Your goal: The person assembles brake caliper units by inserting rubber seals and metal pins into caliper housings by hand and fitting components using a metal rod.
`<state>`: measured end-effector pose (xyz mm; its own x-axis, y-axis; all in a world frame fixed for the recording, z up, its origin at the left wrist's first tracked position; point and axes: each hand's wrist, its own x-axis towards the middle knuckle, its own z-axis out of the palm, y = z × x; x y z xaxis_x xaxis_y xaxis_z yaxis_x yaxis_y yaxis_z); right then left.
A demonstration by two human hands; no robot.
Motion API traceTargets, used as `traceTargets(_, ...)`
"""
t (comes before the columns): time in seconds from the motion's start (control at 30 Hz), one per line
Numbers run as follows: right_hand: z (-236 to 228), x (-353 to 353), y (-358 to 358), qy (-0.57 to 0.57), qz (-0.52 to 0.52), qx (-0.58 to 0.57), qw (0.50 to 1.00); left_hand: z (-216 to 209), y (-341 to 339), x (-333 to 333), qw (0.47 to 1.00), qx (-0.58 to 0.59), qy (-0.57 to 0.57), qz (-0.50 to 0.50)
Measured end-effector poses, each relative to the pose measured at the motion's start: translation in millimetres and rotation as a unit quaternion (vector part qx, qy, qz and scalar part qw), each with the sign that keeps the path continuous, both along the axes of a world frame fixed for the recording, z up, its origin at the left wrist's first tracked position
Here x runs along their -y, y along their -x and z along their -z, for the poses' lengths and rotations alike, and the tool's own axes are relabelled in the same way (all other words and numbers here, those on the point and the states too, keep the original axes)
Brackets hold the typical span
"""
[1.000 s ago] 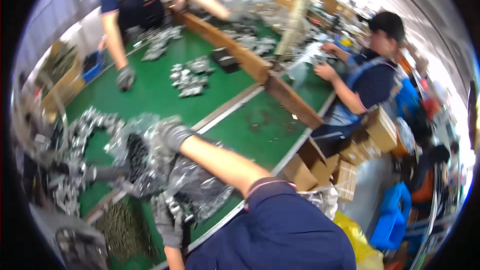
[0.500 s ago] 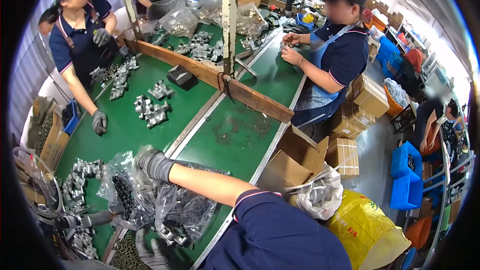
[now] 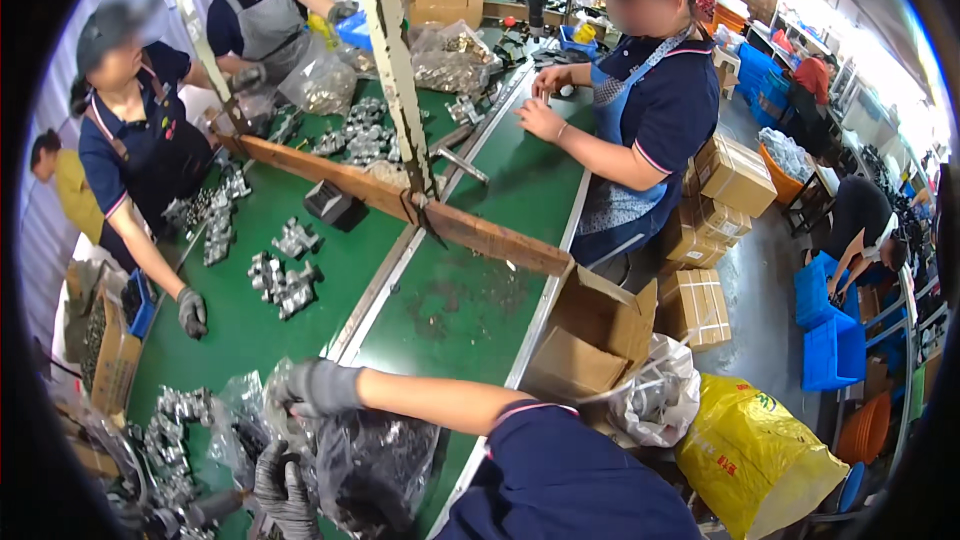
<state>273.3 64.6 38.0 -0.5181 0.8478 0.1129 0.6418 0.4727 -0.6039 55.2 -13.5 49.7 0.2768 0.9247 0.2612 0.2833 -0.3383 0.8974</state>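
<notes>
My right hand (image 3: 318,389), in a grey glove, is closed on the gathered edge of a clear plastic bag (image 3: 385,455). Small dark parts show through the bag's film, and it lies on the green table in front of me. My left hand (image 3: 285,492), in a striped grey glove, is raised beside the bag with fingers apart; nothing shows in its grasp. Another clear bag (image 3: 238,420) with dark pieces is at the left of my right hand. Beyond it lie silvery metal castings (image 3: 172,440) in a heap.
A wooden divider (image 3: 400,204) and a peeling metal post (image 3: 390,60) cross the green table (image 3: 455,300). Co-workers stand at the far side; one gloved hand (image 3: 192,313) rests on the table. An open carton (image 3: 590,325) and a yellow bag (image 3: 755,450) sit at right.
My left hand has risen from near the small brass-coloured parts to the bag's side. My right hand stays on the bag, now more tightly curled. The view has shifted.
</notes>
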Motion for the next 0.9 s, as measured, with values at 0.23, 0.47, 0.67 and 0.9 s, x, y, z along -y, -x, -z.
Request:
traceTargets(0.23, -84.6, 88.8, -321.6, -0.275, 0.546, -0.099, 0.785, -46.7, -112.4, -43.4, 0.989, -0.023, 0.080, 0.119)
traceTargets(0.47, 38.3, 70.0, -668.6, -0.123, 0.768, -0.084, 0.622, -58.2, -443.9, -66.5, 0.846, -0.139, -0.061, 0.511)
traceTargets(0.67, 38.5, -16.5, -709.2, 0.043, 0.730, -0.476, 0.489, 34.2, -723.3, -188.6, 0.955, -0.015, 0.086, 0.284)
traceTargets(0.9, 131.7, -12.7, -789.3, 0.104, 0.655, -0.415, 0.623, 67.5, -837.0, -186.5, 0.921, -0.098, 0.186, 0.327)
